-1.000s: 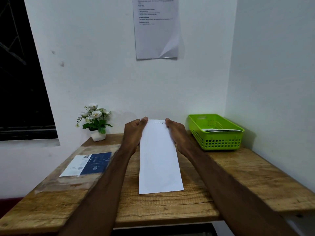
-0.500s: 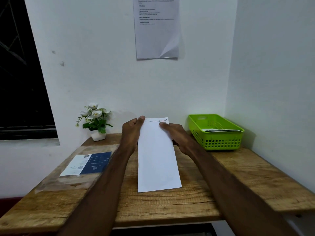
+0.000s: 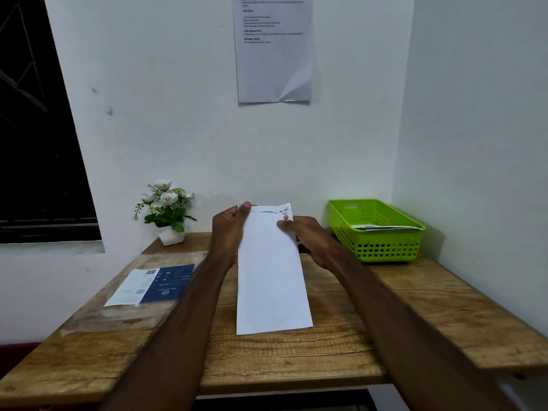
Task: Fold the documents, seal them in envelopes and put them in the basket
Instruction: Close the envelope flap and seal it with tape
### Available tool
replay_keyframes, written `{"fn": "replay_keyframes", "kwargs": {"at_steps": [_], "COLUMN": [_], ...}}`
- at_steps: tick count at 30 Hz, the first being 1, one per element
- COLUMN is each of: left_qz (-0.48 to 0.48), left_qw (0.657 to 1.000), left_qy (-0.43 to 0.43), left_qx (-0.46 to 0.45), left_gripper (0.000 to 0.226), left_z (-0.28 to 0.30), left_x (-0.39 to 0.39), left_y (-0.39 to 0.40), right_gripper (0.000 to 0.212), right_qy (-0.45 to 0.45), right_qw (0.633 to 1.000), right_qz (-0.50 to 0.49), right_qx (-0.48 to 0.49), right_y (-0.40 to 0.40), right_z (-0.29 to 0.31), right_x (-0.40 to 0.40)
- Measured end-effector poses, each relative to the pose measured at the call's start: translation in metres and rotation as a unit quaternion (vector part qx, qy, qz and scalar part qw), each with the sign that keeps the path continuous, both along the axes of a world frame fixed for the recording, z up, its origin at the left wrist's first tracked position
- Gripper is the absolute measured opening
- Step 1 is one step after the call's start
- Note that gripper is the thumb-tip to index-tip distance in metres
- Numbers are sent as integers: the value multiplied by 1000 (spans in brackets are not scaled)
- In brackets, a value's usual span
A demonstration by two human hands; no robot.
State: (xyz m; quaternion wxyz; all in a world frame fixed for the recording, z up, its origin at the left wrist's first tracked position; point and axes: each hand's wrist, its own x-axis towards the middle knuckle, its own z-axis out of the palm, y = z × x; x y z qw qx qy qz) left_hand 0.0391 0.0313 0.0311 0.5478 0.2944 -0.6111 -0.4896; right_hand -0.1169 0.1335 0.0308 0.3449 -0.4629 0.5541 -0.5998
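Fingers of the left hand (image 3: 229,229) pinch the white envelope's (image 3: 271,277) far left edge; the right hand (image 3: 305,237) grips its right edge. Its near edge rests mid-table (image 3: 430,307); the green basket (image 3: 385,247) sits well apart, right.

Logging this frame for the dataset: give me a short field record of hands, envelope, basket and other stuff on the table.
left hand: grips the envelope's far left corner
right hand: pinches the envelope near its far right corner
envelope: long, white, held lengthwise over the table; far end shows a ragged edge and red print
basket: green, far right of the table, white papers already inside
plastic sleeve: flat at left, blue and white card inside
flower pot: far left by the wall
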Motion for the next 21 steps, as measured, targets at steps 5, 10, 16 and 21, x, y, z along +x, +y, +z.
{"fn": "replay_keyframes", "kwargs": {"at_steps": [5, 10, 16, 21], "left_qz": [-7, -14, -5, 3], "left_qw": [1000, 1000, 1000, 1000], "left_qy": [14, 11, 10, 3], "left_qx": [10, 6, 0, -10], "left_gripper": [37, 37, 41, 43], "left_z": [0, -1, -1, 0], "left_x": [0, 0, 0, 0], "left_y": [-1, -3, -3, -1], "right_gripper": [15, 17, 19, 21], "right_qy": [-22, -14, -28, -22], "right_qw": [1000, 1000, 1000, 999], "right_qz": [0, -3, -13, -27], "right_qx": [13, 19, 3, 11], "right_y": [0, -1, 0, 2], "right_z": [2, 1, 3, 5], "right_x": [2, 0, 3, 5]}}
